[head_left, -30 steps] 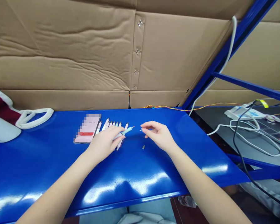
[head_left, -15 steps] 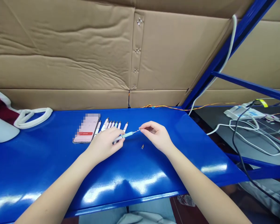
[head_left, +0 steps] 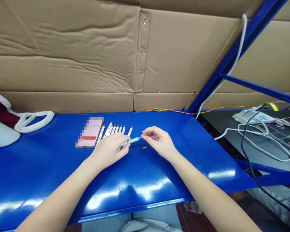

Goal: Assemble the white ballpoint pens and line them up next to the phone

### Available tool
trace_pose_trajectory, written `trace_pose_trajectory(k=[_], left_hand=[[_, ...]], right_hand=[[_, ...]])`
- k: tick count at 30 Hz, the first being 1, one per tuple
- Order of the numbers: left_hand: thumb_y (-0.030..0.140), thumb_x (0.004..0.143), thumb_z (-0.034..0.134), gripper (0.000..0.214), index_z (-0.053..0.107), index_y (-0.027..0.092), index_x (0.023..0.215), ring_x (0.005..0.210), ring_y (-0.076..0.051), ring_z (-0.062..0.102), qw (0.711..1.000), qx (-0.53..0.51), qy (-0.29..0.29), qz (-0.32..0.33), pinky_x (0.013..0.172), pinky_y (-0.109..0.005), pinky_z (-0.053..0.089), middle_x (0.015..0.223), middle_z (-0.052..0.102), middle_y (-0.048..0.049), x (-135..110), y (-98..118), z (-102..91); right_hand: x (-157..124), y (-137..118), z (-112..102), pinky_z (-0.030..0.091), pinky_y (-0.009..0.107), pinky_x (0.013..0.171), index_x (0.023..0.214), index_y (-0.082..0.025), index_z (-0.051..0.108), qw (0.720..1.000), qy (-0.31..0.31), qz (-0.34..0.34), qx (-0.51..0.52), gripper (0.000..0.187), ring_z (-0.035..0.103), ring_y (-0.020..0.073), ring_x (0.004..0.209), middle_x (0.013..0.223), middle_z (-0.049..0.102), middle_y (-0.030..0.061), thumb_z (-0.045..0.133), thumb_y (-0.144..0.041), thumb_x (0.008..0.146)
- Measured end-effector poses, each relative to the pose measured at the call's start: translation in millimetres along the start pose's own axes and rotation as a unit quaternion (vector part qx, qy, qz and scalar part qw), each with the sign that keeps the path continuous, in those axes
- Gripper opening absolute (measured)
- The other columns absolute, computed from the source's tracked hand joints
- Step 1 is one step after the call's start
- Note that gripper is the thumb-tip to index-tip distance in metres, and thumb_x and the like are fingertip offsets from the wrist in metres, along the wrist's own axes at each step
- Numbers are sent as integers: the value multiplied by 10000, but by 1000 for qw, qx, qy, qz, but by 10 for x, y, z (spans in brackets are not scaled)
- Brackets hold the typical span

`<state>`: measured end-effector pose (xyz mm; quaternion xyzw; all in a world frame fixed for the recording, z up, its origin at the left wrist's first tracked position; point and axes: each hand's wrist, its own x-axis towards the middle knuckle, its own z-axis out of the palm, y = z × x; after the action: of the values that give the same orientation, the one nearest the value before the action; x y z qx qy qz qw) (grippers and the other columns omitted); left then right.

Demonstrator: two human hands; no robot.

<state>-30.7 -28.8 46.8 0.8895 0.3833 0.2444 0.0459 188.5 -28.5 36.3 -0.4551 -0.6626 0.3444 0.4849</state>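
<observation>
My left hand (head_left: 113,145) is closed around a light blue pen (head_left: 133,140), whose front end points right and slightly up. At that end, the thumb and fingertips of my right hand (head_left: 158,140) pinch a thin pen refill (head_left: 141,137); only a short length shows between barrel and fingers. Just below lies a small metallic pen tip (head_left: 144,148) on the blue table. Beyond my left hand several pale pens (head_left: 114,129) with dark tips lie in a row, partly covered by that hand.
A smartphone (head_left: 91,132) lies left of the pens. A white-handled object (head_left: 36,121) stands at the far left of the blue table (head_left: 50,167). Cardboard (head_left: 87,64) backs the table. At right are a blue metal frame (head_left: 222,72) and white cables (head_left: 275,151).
My right hand has moved slightly left toward the barrel, so less of the refill shows. The small pen tip has rolled a little to the left and away from me.
</observation>
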Motion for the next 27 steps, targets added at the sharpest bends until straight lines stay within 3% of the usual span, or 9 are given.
trace_pose_trajectory(k=[9, 16, 19, 21, 23, 27], left_hand=[[224, 847, 480, 184, 626, 198, 956, 770, -157, 590, 1000, 7, -5, 10, 687, -264, 467, 836, 636, -29, -4, -7, 21], [253, 902, 433, 226, 610, 188, 1025, 821, -171, 583, 999, 2, -22, 32, 741, -289, 470, 879, 623, -59, -13, -39, 47], [292, 918, 419, 250, 605, 188, 1048, 866, -184, 586, 999, 11, -21, 28, 766, -306, 472, 908, 634, -60, -7, -82, 55], [310, 919, 419, 263, 610, 187, 1052, 877, -188, 586, 999, 24, -7, 22, 768, -312, 473, 931, 643, -64, -2, -118, 54], [314, 917, 421, 266, 622, 189, 1039, 867, -189, 589, 999, 39, 9, 18, 771, -320, 470, 938, 651, -66, 4, -149, 45], [318, 917, 421, 274, 644, 187, 1006, 838, -201, 585, 997, 77, 23, 17, 772, -347, 453, 910, 668, -69, 19, -182, 13]], right_hand=[[-23, -41, -19, 550, 314, 769, 929, -206, 617, 994, -28, -70, -79, 177, 666, 157, 800, 891, 680, 37, 552, -166, 770], [-31, -35, 16, 552, 338, 793, 954, -221, 608, 998, -38, -37, -42, 185, 678, 172, 835, 884, 693, 36, 580, -202, 772], [-6, -17, -81, 527, 360, 859, 1119, -238, 546, 998, -60, -31, -16, 372, 647, 187, 972, 1052, 666, 62, 638, -239, 759], [18, 18, -166, 497, 383, 904, 1214, -260, 489, 994, -84, -39, -52, 523, 590, 204, 1083, 1187, 604, 76, 689, -277, 731], [40, 68, -227, 464, 406, 928, 1150, -246, 556, 979, -121, -62, -150, 474, 556, 226, 1106, 1185, 588, 80, 720, -305, 708], [60, 163, -216, 418, 402, 889, 873, -222, 692, 912, -214, -101, -334, 138, 559, 223, 969, 987, 621, 65, 694, -274, 745]])
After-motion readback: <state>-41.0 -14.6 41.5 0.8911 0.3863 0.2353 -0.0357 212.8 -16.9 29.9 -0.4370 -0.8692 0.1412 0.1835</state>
